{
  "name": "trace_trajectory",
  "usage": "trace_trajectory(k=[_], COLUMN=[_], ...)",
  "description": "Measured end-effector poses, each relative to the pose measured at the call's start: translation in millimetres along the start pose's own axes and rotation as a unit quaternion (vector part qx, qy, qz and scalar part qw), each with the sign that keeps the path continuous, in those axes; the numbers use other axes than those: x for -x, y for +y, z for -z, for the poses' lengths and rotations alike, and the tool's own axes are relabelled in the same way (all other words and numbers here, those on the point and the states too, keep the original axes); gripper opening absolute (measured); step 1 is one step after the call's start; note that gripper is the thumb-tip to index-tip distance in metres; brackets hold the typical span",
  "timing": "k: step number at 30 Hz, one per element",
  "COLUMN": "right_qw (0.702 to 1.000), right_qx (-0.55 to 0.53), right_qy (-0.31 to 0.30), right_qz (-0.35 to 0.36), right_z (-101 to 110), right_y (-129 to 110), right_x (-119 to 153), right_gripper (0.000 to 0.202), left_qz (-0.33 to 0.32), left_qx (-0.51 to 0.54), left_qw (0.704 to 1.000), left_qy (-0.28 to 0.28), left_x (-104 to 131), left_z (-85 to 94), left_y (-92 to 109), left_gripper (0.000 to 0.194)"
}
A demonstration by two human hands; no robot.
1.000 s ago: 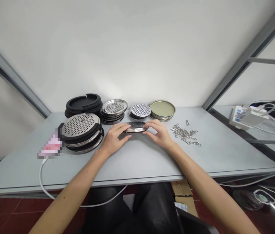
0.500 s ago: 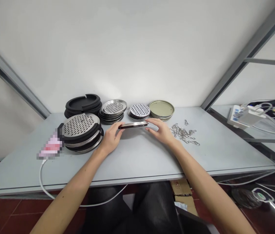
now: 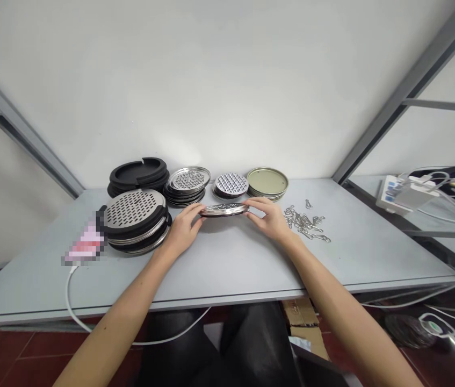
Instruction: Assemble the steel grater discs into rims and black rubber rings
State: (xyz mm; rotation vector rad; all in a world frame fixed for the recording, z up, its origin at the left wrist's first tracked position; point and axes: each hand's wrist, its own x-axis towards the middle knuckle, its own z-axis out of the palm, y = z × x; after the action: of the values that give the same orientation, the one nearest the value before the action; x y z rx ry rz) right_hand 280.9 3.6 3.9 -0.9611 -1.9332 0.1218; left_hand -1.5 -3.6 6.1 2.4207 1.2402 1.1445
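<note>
Between my two hands is a round metal grater disc [image 3: 224, 209], held level just above the table with its holed face up and a dark rim below. My left hand [image 3: 184, 228] pinches its left edge, thumb underneath and fingers on top. On the opposite edge, my right hand [image 3: 268, 219] grips it with thumb and fingers. Behind it stand a stack topped by a small coarse grater disc [image 3: 231, 184], a stack topped by a larger rimmed grater disc [image 3: 189, 179], and a pile of olive-green round lids [image 3: 267, 181].
Left of my hands rises a stack of slotted grater discs with black rims [image 3: 134, 209], with black rings [image 3: 138, 172] behind. Metal clips [image 3: 303, 223] lie right. A white cable [image 3: 70, 285] crosses the table's front edge. A power strip [image 3: 392, 193] sits on the right shelf.
The grater disc has tipped toward me, so its holed top now shows where only its edge did. My right hand has closed onto its right edge.
</note>
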Motion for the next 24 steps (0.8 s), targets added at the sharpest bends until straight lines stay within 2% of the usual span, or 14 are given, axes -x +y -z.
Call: trace_trajectory(k=[5, 11, 18, 24], right_qw=[1.000, 1.000, 0.997, 0.995], right_qx=[-0.005, -0.014, -0.011, 0.001], right_qy=[-0.008, -0.019, -0.080, -0.101], right_qz=[0.011, 0.017, -0.003, -0.001], right_z=[-2.8, -7.8, -7.1, -8.1], right_y=[-1.7, -3.6, 2.4, 3.8], right_x=[0.8, 1.3, 1.6, 3.5], right_gripper=[0.022, 0.023, 0.033, 0.035], left_qz=[-0.032, -0.046, -0.040, -0.004], left_qx=[-0.004, 0.029, 0.044, 0.000], left_qw=[0.999, 0.998, 0.997, 0.996], left_qy=[-0.004, -0.003, -0.044, -0.093], left_x=[1.9, 2.9, 3.4, 4.6], left_z=[-3.2, -3.9, -4.7, -4.9], left_y=[6.2, 6.9, 3.6, 5.8], left_gripper=[0.043, 0.032, 0.034, 0.055])
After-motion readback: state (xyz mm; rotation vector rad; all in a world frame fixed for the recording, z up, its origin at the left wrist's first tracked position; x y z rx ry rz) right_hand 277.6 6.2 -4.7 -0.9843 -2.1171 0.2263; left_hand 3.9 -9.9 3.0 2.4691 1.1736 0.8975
